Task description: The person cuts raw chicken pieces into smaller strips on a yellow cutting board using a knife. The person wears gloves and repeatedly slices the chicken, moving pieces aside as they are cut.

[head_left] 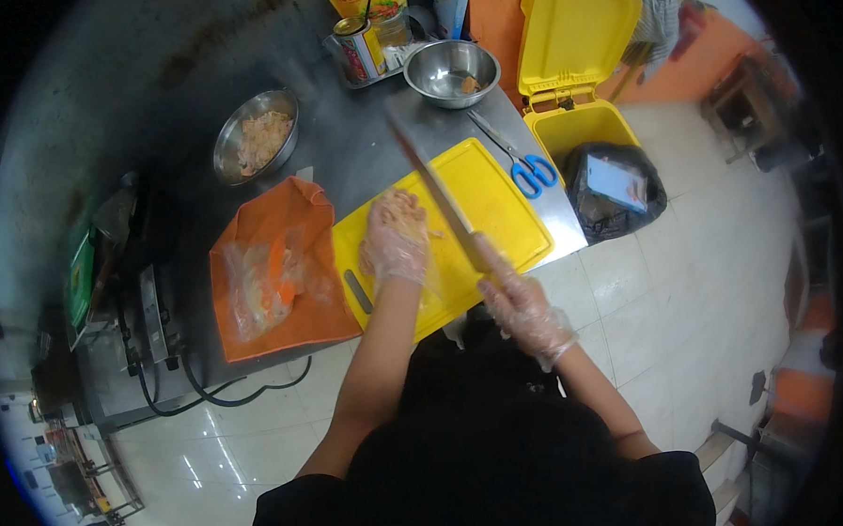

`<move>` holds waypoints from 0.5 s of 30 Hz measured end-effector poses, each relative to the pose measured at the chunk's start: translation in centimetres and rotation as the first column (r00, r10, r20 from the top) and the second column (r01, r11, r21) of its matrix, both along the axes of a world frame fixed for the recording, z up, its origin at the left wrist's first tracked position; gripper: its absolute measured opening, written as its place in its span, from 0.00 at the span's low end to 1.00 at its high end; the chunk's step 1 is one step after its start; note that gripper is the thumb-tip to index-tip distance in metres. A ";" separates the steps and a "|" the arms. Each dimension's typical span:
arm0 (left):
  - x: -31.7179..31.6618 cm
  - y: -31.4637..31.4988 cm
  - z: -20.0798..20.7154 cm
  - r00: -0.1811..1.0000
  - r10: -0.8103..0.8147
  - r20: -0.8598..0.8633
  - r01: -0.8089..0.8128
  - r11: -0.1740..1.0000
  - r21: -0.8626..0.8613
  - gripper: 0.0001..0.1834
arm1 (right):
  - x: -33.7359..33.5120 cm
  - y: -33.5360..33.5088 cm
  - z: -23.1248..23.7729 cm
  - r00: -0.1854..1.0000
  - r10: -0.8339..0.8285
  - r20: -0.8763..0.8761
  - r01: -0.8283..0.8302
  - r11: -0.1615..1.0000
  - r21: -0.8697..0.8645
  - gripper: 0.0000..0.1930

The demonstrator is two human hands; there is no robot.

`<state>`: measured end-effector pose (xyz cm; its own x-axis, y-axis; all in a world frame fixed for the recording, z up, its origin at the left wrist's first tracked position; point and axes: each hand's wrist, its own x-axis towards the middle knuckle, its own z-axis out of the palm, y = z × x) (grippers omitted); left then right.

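My left hand (pixel 397 247), in a clear plastic glove, presses down with curled fingers on pale raw meat (pixel 398 206) on the yellow cutting board (pixel 498 194). The hand covers part of the meat. In my right hand (pixel 527 315), gloved likewise, is the handle of a long knife (pixel 447 201). Its blade slants over the board toward the far left, to the right of the meat, and its tip is blurred. Whether the blade touches the board I cannot tell.
Left of the board lies an orange cloth (pixel 322 239) with a plastic bag (pixel 258 284). Beyond are a metal bowl of meat pieces (pixel 264 143), another metal bowl (pixel 451 69) and blue-handled scissors (pixel 531 175). A yellow bin (pixel 580 129) with its lid up stands beyond the table's right edge.
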<state>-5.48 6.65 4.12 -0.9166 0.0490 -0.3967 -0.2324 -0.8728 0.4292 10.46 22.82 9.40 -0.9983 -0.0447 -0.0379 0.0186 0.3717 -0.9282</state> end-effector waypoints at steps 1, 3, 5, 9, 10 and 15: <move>-1.0 -1.0 1.4 1.000 -0.009 0.010 0.008 1.000 0.014 0.16 | 0.2 0.5 0.4 0.999 -0.049 0.014 0.049 0.999 -0.005 0.34; -3.4 -2.6 4.8 0.991 0.129 -0.038 -0.128 0.991 0.025 0.13 | 0.9 1.8 1.1 0.960 -0.180 0.216 0.187 0.982 -0.011 0.33; -5.6 -5.7 8.8 0.948 0.109 -0.298 -0.160 0.975 -0.156 0.14 | 1.4 2.5 1.4 0.966 -0.256 0.021 0.256 0.966 0.018 0.32; -13.7 -11.5 17.1 0.801 0.216 -0.558 -0.437 0.848 -0.299 0.19 | 2.7 2.6 1.4 0.924 -0.355 0.141 0.366 0.929 -0.055 0.31; -15.8 -12.7 18.3 0.782 0.222 -0.583 -0.463 0.832 -0.306 0.20 | 2.9 2.4 1.3 0.912 -0.374 0.166 0.386 0.921 -0.046 0.31; -21.9 -16.9 17.0 0.768 0.033 -0.639 -0.541 0.569 -0.620 0.24 | 3.8 1.6 1.4 0.877 -0.352 0.328 0.380 0.925 -0.023 0.30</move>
